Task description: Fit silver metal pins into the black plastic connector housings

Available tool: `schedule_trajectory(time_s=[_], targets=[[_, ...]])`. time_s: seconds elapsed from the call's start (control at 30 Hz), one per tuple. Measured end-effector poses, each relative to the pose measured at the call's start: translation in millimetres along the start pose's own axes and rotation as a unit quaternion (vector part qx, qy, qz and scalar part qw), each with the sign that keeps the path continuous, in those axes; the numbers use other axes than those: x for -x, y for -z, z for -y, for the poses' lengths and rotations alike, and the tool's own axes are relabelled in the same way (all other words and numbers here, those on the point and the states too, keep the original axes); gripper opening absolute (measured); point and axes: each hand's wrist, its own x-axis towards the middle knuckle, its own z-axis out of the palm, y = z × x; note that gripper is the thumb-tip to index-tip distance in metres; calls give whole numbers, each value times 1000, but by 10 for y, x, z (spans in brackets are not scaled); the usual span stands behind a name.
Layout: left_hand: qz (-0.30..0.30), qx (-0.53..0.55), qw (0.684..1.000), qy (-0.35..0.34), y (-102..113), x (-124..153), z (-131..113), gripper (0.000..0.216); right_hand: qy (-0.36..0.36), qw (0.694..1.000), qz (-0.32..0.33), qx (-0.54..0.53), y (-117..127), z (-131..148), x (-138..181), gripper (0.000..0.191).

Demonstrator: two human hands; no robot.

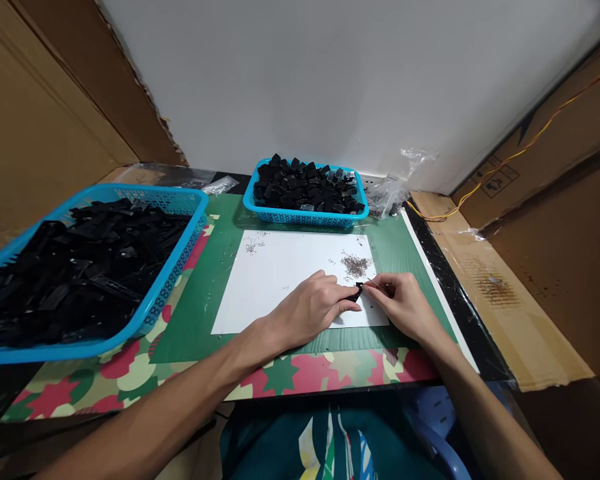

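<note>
Behind our black desk rises a plain white wall. We have a small black plastic piece over the sheet of white paper, pinched between the thumb and forefinger of our left hand. Our right hand, just beside it, closes its fingertips on a thin metallic sliver, too small to identify. Just beyond our hands lies a pile of tiny metal bits. Under the paper we see a smooth green mat; past its far edge sits an oblong blue plastic basket heaped with small black parts, and to our left a larger blue plastic basket of longer black parts.
</note>
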Motion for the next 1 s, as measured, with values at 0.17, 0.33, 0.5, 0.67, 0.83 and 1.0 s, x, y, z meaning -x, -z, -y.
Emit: schedule_trajectory(time_s=[0.17,0.33,0.5,0.67,0.83,1.0], targets=[[-7,37,999,4,26,12,12,32,39,997,16,59,145,12,17,28],[0,15,1000,-8,35,16,9,32,95,991,-55,71,214,37,-1,31],[2,31,1000,-4,8,17,31,29,56,984,-144,-92,71,21,-50,21],[-7,58,998,35,-5,13,47,30,-8,956,-151,-253,-120,11,-88,28],[-9,60,998,36,-7,23,68,29,-6,959,-149,-242,-153,44,-97,29],[-2,56,998,23,-10,20,77,25,-12,962,-149,-230,-166,45,-88,32]])
